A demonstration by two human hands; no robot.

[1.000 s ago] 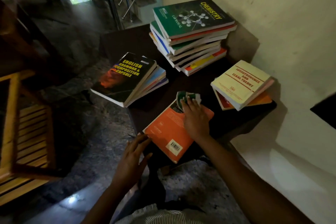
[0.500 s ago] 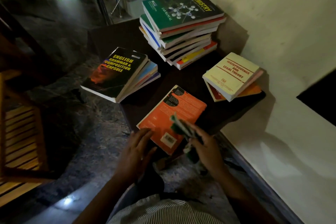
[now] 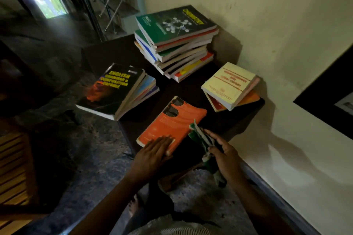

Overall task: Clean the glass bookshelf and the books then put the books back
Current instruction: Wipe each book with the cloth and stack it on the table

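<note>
The dark bench (image 3: 122, 53) carries the books. The tall stack (image 3: 181, 47) under the green chemistry book leans. The English grammar pile (image 3: 114, 89) overhangs the edge, so I think a push could make it fall. The orange book (image 3: 175, 122) lies nearest. The left hand (image 3: 152, 152) presses on it with straight fingers, and the right hand (image 3: 225, 156) grips the green-white cloth (image 3: 198, 135) just beside it.

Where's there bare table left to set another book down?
Widest bare table: the back left corner, behind the English grammar stack and left of the tall stack. A smaller patch lies between the orange book and the cream-covered pile. Crowded along the wall.
</note>
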